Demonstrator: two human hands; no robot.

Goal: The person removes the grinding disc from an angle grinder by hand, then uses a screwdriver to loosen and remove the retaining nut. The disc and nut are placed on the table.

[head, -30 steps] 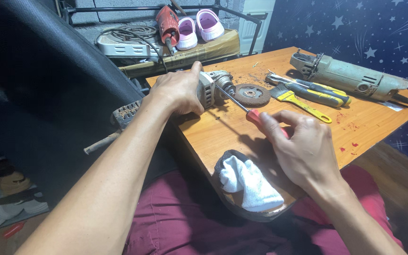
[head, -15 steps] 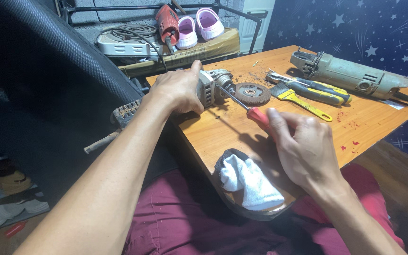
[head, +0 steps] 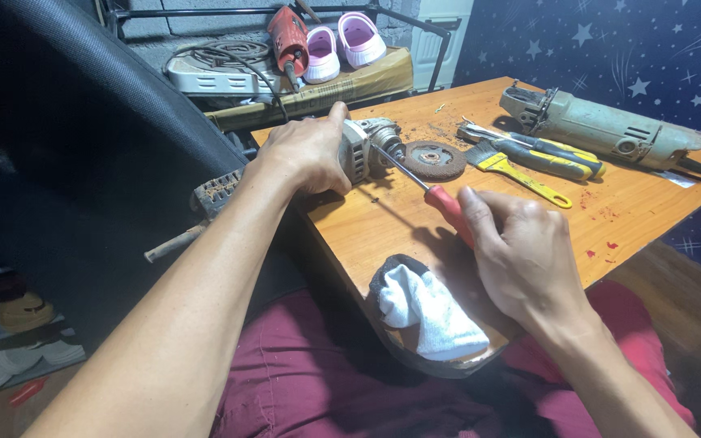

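— Left hand [head: 306, 152]?
— Closing around the body of a small grinder [head: 364, 148], thumb pointing up along it, pressing it against the table [head: 626, 215].
— Right hand [head: 525, 253]?
— Curling tight around the red handle of a screwdriver [head: 436, 195], shaft slanting up and left, tip meeting the grinder's head.
— Lying nearby?
— Worn grinding disc [head: 434, 159] resting just beside the grinder head. Yellow wrench [head: 517, 169] and blue-and-yellow pliers [head: 545, 152] lying further right. Bigger grinder [head: 602, 128] sitting at the far edge. White cloth [head: 427, 311] bunching at the near edge, beside the right wrist.
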